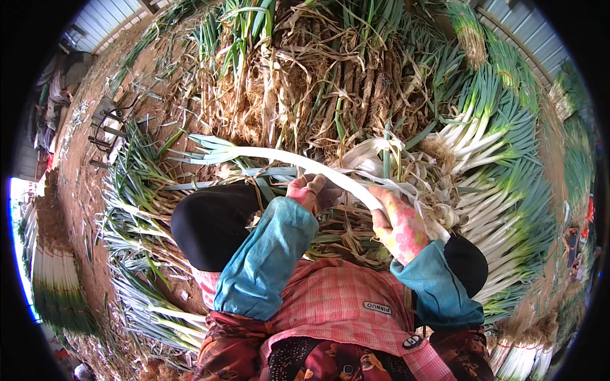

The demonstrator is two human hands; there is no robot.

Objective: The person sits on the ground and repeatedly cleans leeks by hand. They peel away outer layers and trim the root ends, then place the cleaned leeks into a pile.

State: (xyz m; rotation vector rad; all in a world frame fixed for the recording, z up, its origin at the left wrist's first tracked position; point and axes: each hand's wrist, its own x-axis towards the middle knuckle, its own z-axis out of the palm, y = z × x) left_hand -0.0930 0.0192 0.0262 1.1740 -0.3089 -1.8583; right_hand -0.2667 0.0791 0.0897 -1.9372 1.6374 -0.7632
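Observation:
A long green onion [289, 156] with a clean white stalk arches across my lap, its trimmed green leaves pointing left. My right hand [401, 223], in a pink and yellow patterned glove, is closed around its white lower end. Just under the middle of the stalk is my left hand [308, 192], in a worn pink glove with dark fingertips. Its fingers are curled together; what they hold, if anything, is hidden. Pale peeled skins [372, 154] lie loose beyond and beside my right hand.
Unpeeled onions with dry brown leaves [318, 76] are heaped ahead. Peeled white onions [508, 216] lie in a row at my right, more onions [136, 209] at my left. A tied bundle [57, 279] stands far left, near a small metal-framed object [109, 124].

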